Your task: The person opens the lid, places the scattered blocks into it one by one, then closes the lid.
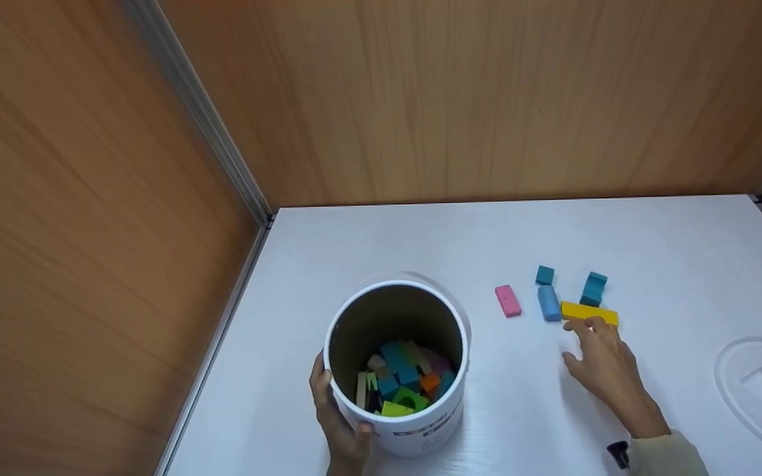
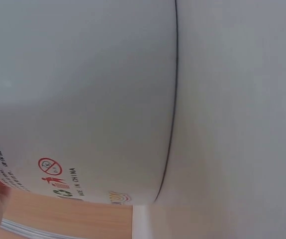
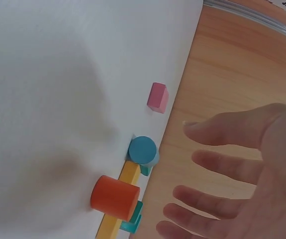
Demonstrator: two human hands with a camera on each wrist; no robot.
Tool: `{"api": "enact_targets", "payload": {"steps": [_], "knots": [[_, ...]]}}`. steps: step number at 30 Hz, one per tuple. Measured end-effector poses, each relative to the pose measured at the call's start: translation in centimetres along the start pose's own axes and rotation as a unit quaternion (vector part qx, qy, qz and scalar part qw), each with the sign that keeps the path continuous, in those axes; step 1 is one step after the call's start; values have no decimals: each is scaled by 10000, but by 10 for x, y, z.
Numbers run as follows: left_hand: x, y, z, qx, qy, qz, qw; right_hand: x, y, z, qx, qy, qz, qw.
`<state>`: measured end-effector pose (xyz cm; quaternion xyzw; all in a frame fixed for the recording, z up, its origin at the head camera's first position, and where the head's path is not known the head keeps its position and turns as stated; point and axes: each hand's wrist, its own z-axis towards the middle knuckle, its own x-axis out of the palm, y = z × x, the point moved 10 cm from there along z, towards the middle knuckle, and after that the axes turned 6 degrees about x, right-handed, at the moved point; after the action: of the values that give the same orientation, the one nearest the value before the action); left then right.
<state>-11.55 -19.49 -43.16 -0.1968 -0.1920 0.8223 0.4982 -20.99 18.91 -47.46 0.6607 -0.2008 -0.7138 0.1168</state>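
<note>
One bucket (image 1: pixel 421 441) stands toward the bench's (image 1: pixel 255 396) left edge, gripped by your left hand (image 1: pixel 339 423); your right hand (image 1: pixel 602 363), spread wide, hangs near the yellow block (image 1: pixel 583 312) toward the far right corner.

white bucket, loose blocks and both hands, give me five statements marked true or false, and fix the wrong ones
1. The left hand holds the white bucket. True.
2. The white bucket is empty. False: several coloured blocks lie inside it.
3. In the head view, the pink block lies between the white bucket and the blue cylinder. True.
4. The right hand grips the pink block. False: it holds nothing, and in the head view it is nearest the yellow block.
5. In the right wrist view, an orange cylinder partly hides the yellow block. True.
</note>
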Motion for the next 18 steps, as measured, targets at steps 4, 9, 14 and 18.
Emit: {"api": "enact_targets", "payload": {"steps": [4, 9, 14, 18], "knots": [[0, 0, 0, -28, -24, 45, 10000, 6, -9, 2, 111, 167, -4, 9998], [0, 0, 0, -25, -30, -26, 10000, 13, -17, 4, 149, 294, -10, 9995], [1, 0, 0, -69, 28, -34, 10000, 14, -20, 5, 128, 256, 24, 9996], [0, 1, 0, -108, 60, -62, 9999, 16, -23, 6, 209, 256, 75, 9994]]}}
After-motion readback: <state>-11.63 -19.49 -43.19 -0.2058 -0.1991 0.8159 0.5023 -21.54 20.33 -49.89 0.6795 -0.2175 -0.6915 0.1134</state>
